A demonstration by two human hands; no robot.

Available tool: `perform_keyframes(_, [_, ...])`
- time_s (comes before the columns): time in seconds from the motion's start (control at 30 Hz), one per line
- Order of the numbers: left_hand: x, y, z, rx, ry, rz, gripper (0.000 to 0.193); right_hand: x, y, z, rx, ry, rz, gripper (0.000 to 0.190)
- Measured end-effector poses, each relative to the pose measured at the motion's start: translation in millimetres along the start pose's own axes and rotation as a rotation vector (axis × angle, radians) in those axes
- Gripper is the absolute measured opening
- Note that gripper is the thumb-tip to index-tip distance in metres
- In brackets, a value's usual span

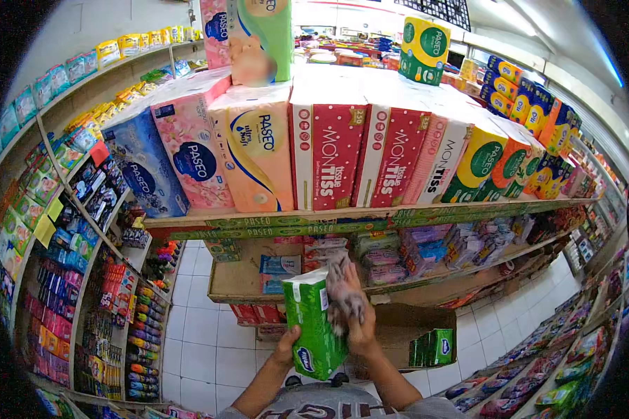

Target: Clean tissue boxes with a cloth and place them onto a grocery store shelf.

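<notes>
My left hand (287, 345) grips the lower left side of a green tissue pack (314, 324), which is tilted in front of my body. My right hand (359, 309) holds a crumpled greyish cloth (340, 293) against the pack's right side. The cloth hides part of that side and some of my fingers. Below and to the right, a cardboard box (393, 335) on the floor contains similar green packs (435, 346).
A shelf edge (272, 220) runs across in front of me, with Paseo (251, 157) and Montiss tissue packs (330, 157) lined up above. Smaller packets (385, 256) fill the lower shelf (241, 277). Stocked racks (84, 251) stand left, and packaged goods (545, 361) lie right.
</notes>
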State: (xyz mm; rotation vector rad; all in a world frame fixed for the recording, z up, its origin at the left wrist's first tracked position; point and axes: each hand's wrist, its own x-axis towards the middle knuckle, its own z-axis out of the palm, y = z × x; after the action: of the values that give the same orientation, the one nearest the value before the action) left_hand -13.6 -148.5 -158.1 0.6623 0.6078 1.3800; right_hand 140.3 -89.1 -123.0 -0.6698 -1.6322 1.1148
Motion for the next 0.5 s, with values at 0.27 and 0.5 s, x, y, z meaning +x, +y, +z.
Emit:
perform_keyframes(0.27, [17, 36, -5, -0.264, 0.161, 0.253, 0.060, -39, -19, 22, -0.218, -0.353, -0.349, 0.044])
perform_keyframes(0.5, [1, 4, -6, -0.136, -0.058, 0.093, 0.056, 15, -8, -1, -0.071, 0.071, -0.262, 0.039])
